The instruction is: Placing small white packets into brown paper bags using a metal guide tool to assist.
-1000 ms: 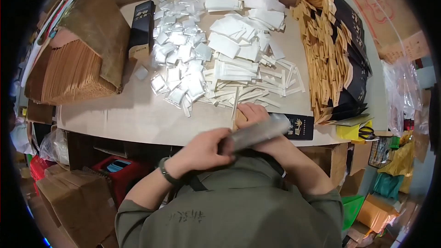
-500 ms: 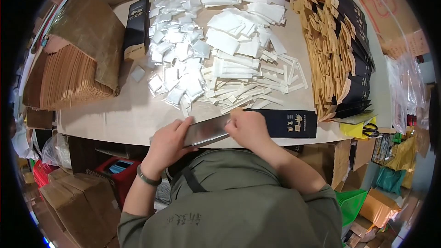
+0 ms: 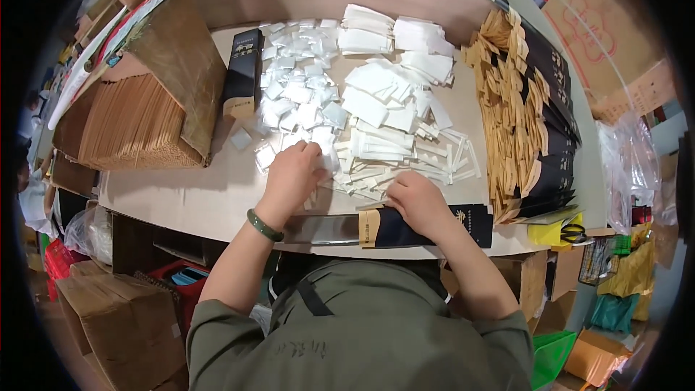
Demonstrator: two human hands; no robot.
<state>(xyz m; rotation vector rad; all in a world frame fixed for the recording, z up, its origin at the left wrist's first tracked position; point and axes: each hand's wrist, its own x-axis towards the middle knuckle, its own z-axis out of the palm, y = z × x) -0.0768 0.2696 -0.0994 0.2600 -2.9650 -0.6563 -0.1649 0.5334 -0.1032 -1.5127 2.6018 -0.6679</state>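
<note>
My left hand (image 3: 291,177) reaches to the front of a heap of small square white packets in clear film (image 3: 289,90). Its fingers are bent together, with whatever they pinch hidden. My right hand (image 3: 418,206) lies over the near edge of a pile of narrow white paper sachets (image 3: 427,152), fingers curled in and their tips partly hidden. Below the hands, along the table's front edge, rests a long flat shiny silver strip (image 3: 326,229). Its right end meets a stack of black and kraft-brown paper sleeves (image 3: 405,235), partly under my right wrist.
At left stands an open cardboard box (image 3: 184,65) packed with brown sleeves (image 3: 137,127); a black sleeve (image 3: 242,72) lies beside it. White folded napkins (image 3: 365,29) pile up at the back. Filled black-and-kraft sleeves (image 3: 536,116) line the right. Scissors (image 3: 572,233) sit in a yellow holder (image 3: 544,233).
Both hands have let go of the silver strip and sleeve, which now lie at the table edge. My left hand moved up to the square packets, my right to the narrow sachets. The view tilted upward.
</note>
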